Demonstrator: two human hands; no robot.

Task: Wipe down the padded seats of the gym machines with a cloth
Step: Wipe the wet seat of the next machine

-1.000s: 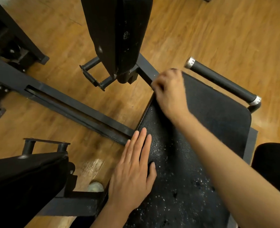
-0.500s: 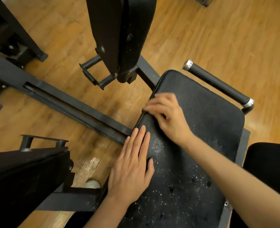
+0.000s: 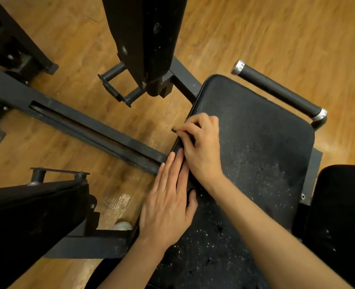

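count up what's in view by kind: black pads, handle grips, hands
black padded cushions: 4 (speckled black seat pad, upright black pad, black pad at lower left, black pad at right edge)
black foam handle grip with silver end caps: 1
hands: 2 (left hand, right hand)
total: 7

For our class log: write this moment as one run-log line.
left hand: flat on seat | right hand: curled at seat's left edge | cloth: not visible

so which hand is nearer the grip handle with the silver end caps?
Right. The right hand is curled at the padded seat's left edge, across the seat from the handle. The left hand lies flat, nearer the camera, farther away.
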